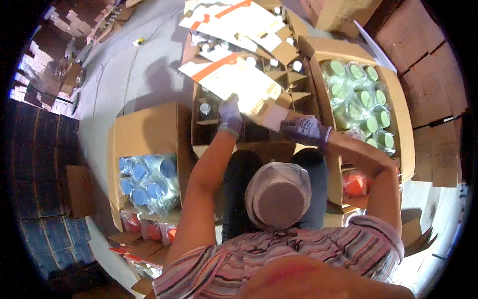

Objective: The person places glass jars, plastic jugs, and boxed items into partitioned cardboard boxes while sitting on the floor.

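My left hand (pixel 230 115), in a purple glove, grips the near edge of a flat white and orange cardboard carrier (pixel 239 82). My right hand (pixel 304 129), also gloved, holds the same carrier at its lower right corner. The carrier is held tilted over an open brown box with dividers (pixel 209 124) that holds white-capped bottles (pixel 205 108). A jar wrapped in clear film (pixel 278 195) rests on my lap between my arms.
An open box of blue-lidded jars in plastic (pixel 148 182) stands at my left. An open box of green-lidded jars (pixel 361 102) stands at my right. More flat white and orange carriers (pixel 239 20) lie beyond. Stacked brown cartons (pixel 428 65) line the right side. Red-capped items (pixel 354 183) sit low right.
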`<state>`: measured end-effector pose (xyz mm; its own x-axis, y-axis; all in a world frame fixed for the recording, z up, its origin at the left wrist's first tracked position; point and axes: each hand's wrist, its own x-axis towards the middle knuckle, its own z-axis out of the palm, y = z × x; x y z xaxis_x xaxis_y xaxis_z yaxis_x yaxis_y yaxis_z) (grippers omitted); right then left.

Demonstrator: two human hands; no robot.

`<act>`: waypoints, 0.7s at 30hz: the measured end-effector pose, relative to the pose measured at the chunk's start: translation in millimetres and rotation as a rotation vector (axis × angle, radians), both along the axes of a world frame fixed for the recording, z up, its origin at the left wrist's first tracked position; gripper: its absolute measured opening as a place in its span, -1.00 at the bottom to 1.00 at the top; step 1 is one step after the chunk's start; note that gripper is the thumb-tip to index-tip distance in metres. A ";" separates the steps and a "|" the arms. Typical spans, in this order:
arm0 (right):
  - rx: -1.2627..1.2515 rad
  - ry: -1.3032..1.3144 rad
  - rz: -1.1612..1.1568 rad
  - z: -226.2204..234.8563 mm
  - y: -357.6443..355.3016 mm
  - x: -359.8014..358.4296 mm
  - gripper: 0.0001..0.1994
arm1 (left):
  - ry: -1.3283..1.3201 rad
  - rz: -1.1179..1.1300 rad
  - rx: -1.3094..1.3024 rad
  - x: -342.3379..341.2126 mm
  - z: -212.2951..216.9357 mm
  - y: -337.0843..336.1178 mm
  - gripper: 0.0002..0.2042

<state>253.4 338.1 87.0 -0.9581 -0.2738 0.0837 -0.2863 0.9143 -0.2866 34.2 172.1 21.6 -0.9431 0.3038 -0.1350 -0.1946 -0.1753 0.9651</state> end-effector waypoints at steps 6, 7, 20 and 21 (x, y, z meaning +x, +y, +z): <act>-0.478 0.589 -0.435 116.2 46.6 2.4 -0.14 | 0.218 -0.435 0.210 3.3 94.7 -49.8 -0.71; -0.609 0.726 -0.466 133.2 72.2 -4.5 -0.09 | 0.252 -0.493 0.226 1.8 109.4 -57.7 -0.68; -0.859 0.244 -0.270 184.7 -30.8 49.9 -0.50 | 0.738 -0.165 0.367 17.5 233.6 -79.9 -0.55; -0.875 0.200 -0.245 183.6 -36.3 53.4 -0.48 | 0.781 -0.143 0.364 22.0 238.0 -78.0 -0.55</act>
<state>306.8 301.9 270.5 -0.9262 0.1729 0.3349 -0.2323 0.4379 -0.8685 56.2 94.1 259.6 -0.6749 0.3244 0.6628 0.4556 -0.5234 0.7201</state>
